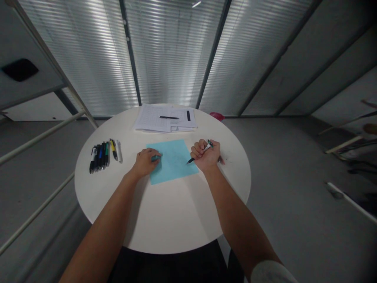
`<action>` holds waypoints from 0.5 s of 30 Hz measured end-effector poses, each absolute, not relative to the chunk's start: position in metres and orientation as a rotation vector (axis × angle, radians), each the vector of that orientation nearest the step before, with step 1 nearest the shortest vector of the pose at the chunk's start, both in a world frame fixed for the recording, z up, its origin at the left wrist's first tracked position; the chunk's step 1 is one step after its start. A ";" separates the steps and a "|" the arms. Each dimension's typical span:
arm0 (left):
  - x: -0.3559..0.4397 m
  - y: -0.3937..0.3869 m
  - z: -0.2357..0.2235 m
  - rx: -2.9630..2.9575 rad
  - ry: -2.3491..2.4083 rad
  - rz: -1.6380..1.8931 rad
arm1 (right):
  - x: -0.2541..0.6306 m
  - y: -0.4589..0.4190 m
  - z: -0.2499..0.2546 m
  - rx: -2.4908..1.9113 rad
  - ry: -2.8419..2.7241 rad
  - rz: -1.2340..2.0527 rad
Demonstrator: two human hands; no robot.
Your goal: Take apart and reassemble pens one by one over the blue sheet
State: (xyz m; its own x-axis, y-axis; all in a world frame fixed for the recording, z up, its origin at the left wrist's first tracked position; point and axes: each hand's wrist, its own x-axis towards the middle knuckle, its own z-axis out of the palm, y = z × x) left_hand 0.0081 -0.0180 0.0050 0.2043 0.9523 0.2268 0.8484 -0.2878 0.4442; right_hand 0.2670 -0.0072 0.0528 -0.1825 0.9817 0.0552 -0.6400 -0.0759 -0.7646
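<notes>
My right hand (205, 155) is closed around a black pen (191, 160), whose tip points left and sits just above a light blue sheet of paper (173, 162). My left hand (144, 162) rests on the sheet's left edge, its fingers closed on a small teal object (156, 158), perhaps a pen cap. Both hands lie on a round white table (165, 212). The teal object is partly hidden by my fingers.
A stack of printed papers (165, 119) lies at the table's far edge, with a black pen (169, 117) on top. Several pens (103, 156) lie side by side at the left. A pink object (217, 116) sits beyond the far rim. Blurred clutter (353, 153) lies far right.
</notes>
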 end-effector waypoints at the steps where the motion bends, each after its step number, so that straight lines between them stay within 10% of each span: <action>1: 0.008 -0.018 0.005 2.256 1.716 0.686 | 0.267 -0.007 0.052 -0.568 -0.786 1.613; 15: 0.006 -0.016 0.004 2.268 1.712 0.669 | 0.260 0.010 0.038 -0.830 -0.862 1.373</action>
